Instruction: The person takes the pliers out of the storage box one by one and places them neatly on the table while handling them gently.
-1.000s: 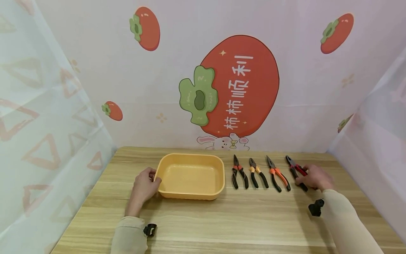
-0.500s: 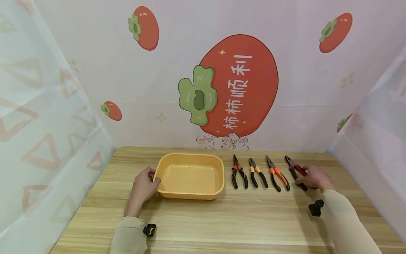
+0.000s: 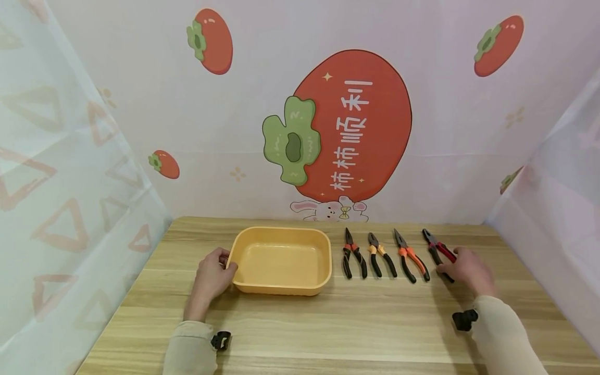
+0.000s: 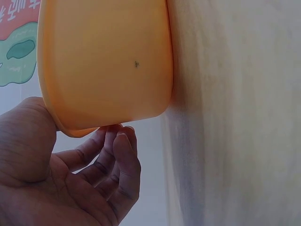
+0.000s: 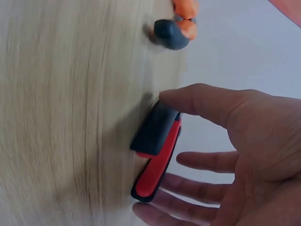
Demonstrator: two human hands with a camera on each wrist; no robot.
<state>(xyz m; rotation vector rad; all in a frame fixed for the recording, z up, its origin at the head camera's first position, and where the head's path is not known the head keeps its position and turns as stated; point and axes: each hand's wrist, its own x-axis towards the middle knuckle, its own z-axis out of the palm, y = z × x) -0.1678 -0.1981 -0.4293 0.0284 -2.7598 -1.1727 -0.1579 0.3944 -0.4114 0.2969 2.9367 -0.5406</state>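
Note:
My left hand [image 3: 211, 279] pinches the left rim of a yellow plastic bin [image 3: 276, 289]. In the left wrist view the thumb lies over the rim, and the curled fingers [image 4: 124, 155] are against the outer wall. On the right lie red-and-black pliers [image 3: 432, 240], handles spread toward me. The thumb of my right hand [image 3: 471, 272] is right at the end of their black handle [image 5: 157, 129]. The other fingers of that hand are spread and nearly straight beside the red handle [image 5: 157, 174], not wrapped round it.
Between bin and right hand, three more pliers lie in a row on the wooden table [image 3: 328, 333]: black-and-red needle-nose pliers [image 3: 349, 245], yellow-and-black pliers [image 3: 373, 249] and orange-handled needle-nose pliers [image 3: 407, 253]. A printed cloth backdrop [image 3: 248, 120] rises behind the table.
My right hand has shifted slightly right and its fingers have come off the red handle, showing more of it. The pliers, the bin and my left hand stay put.

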